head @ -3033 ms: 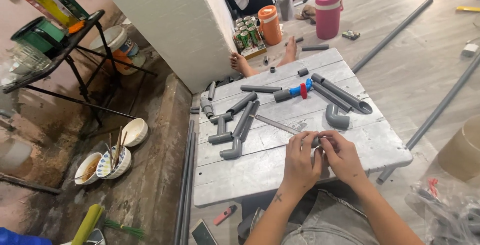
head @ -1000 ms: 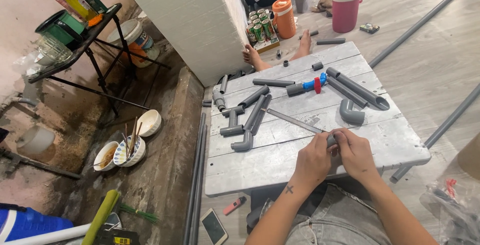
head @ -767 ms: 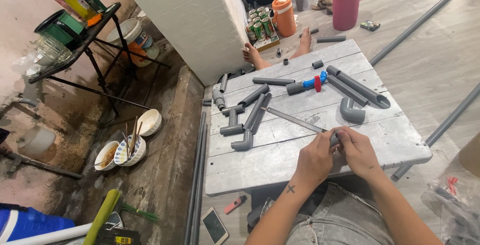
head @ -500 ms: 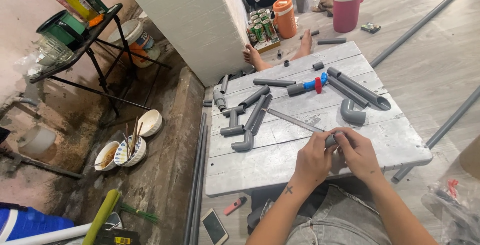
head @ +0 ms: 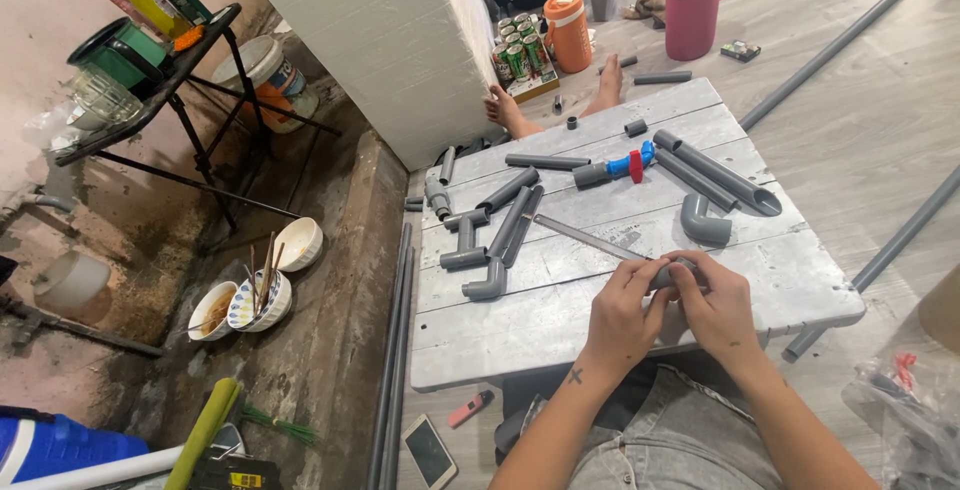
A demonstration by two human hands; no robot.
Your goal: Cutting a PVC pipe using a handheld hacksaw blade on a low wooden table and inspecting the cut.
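- Both hands meet over the near edge of the bench (head: pixel 560 335), closed together on one small grey fitting (head: pixel 664 275).
- The left hand (head: pixel 622 320) pinches the fitting's left end between thumb and fingers; the right hand (head: pixel 718 305) wraps its right end, the fingers curled over the top and hiding most of it.
- Only a short grey stretch of the fitting shows between the two hands, so its exact shape cannot be told; it is held just above the bench, not lying on it.
- Handling, as a judgement: it looks like rigid plastic, light, stiff and hard, with a smooth skin that could slip or turn in dry fingers. A pinch round the barrel at each end, as here, seems the sure hold; it should not crush or bend.
- A thin metal strip (head: pixel 585 236) lies slantwise just beyond the hands, its near end close to the left fingers.
- A grey elbow (head: pixel 702 225) sits near, beyond the right hand; another elbow with a pipe stub (head: pixel 488 285) lies to the left.
- Farther back are longer pipes (head: pixel 722 178) and a blue valve with a red handle (head: pixel 628 164).
- On the floor beyond the bench stand a pink jug (head: pixel 692 5) and an orange jug (head: pixel 568 30).
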